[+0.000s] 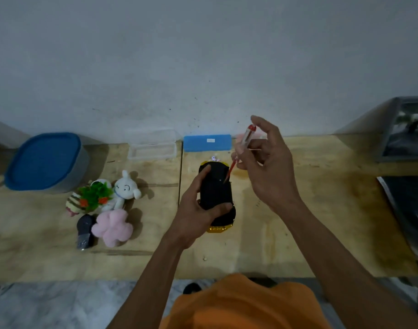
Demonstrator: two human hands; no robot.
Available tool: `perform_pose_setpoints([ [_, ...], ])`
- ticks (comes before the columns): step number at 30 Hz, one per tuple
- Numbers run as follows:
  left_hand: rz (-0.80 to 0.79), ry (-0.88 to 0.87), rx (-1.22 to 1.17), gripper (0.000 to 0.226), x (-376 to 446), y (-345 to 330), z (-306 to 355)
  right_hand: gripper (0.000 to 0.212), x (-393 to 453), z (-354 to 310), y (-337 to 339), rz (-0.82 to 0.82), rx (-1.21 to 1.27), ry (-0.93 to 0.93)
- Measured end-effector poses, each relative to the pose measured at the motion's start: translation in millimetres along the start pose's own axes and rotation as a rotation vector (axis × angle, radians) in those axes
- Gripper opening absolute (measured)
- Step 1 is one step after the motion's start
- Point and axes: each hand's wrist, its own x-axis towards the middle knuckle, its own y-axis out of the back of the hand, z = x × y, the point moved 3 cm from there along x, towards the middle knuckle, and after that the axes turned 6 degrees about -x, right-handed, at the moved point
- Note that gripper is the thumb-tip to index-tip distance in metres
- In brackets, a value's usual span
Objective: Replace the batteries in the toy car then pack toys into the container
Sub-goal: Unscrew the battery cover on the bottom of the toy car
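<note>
The toy car [216,186] lies upside down on the wooden table, black underside up, yellow body showing at its near end. My left hand [196,210] grips it from the left side. My right hand [267,162] holds a screwdriver [241,148] with a clear handle and red cap, its tip resting on the car's underside. Left of the car lie soft toys: a white plush [126,188], a pink plush [113,226], a green and striped toy [89,198] and a small dark toy [84,230]. A grey container with a blue lid [45,160] stands at the far left.
A clear plastic box [152,147] and a blue box [206,142] sit against the wall behind the car. Something pink is partly hidden behind my right hand. A dark framed object [407,131] and dark sheets [409,210] lie at the right edge. The table's front edge [84,276] is near me.
</note>
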Motion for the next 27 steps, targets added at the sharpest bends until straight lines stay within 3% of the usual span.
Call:
perform_pose_setpoints([
  [3,0.023,-0.012,0.032,0.092,-7,10,3,0.055,-4,-1,-10,-0.035,-0.027,0.077],
  [13,0.056,-0.143,0.191,0.093,-20,30,8,0.048,-19,-16,-31,0.026,0.016,0.204],
  [27,0.049,-0.217,0.264,0.095,-29,25,14,0.049,-31,-18,-23,0.079,0.001,0.194],
])
